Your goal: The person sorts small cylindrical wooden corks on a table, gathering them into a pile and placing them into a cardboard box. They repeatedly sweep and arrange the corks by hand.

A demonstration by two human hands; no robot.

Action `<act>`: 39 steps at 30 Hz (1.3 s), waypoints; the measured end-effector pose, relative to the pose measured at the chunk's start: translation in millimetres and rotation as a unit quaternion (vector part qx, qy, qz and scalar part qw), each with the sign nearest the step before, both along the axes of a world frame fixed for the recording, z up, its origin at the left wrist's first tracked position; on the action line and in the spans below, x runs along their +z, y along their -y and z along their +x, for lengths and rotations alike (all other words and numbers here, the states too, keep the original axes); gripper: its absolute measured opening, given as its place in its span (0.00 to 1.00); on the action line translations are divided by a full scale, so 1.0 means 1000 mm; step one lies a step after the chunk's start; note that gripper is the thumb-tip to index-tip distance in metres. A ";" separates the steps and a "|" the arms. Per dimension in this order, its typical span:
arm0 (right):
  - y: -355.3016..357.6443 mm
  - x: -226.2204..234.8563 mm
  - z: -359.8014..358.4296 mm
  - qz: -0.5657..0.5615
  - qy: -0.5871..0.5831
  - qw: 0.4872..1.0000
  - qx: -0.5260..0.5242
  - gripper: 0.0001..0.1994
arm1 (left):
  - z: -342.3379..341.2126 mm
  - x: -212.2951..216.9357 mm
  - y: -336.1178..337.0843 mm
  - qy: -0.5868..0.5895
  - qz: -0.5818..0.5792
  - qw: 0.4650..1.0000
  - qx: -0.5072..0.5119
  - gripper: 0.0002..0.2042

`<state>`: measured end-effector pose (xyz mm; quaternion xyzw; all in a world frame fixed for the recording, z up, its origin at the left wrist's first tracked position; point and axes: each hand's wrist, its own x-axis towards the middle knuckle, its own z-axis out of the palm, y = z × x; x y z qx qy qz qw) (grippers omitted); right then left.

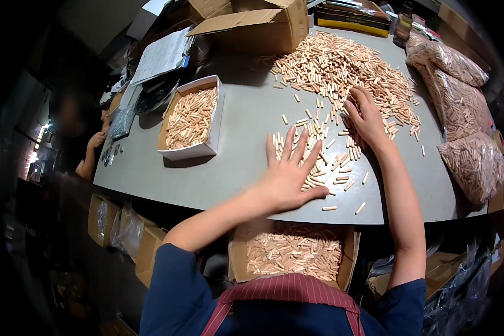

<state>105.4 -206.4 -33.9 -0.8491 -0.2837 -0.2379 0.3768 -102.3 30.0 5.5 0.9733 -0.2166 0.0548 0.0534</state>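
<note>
Small wooden dowels (347, 61) lie in a big pile at the back right of the grey table (246, 185). My left hand (288, 173) is spread flat over a loose scatter of dowels near the front edge, fingers apart. At the pile's near side, my right hand (367, 117) rests on the dowels with its fingers bent a little and spread. Neither hand grips anything that I can see. A white-sided box (220, 112) full of dowels stands to the left. Below the table edge, in front of me, a cardboard box (239, 260) holds many more.
Clear plastic bags (459, 106) packed with dowels line the right side. An open cardboard carton (252, 33) stands at the back, beside a clipboard with paper (161, 56). Another person's hand (97, 140) is at the table's left end. More cartons (149, 252) sit below left.
</note>
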 end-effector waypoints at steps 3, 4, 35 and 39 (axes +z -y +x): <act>0.001 0.000 -0.001 0.005 0.008 1.000 -0.004 0.22 | -0.016 0.006 0.034 0.052 -0.028 0.995 -0.086 0.50; 0.004 0.000 -0.001 0.000 0.010 1.000 -0.007 0.22 | -0.021 0.009 0.046 0.054 -0.049 0.988 -0.135 0.49; 0.005 0.005 -0.004 -0.051 -0.025 0.998 0.005 0.18 | -0.006 0.000 -0.007 0.031 -0.014 0.995 -0.097 0.48; 0.005 0.004 -0.003 -0.055 -0.018 0.998 0.011 0.18 | 0.006 -0.003 -0.037 -0.037 -0.043 0.997 0.045 0.51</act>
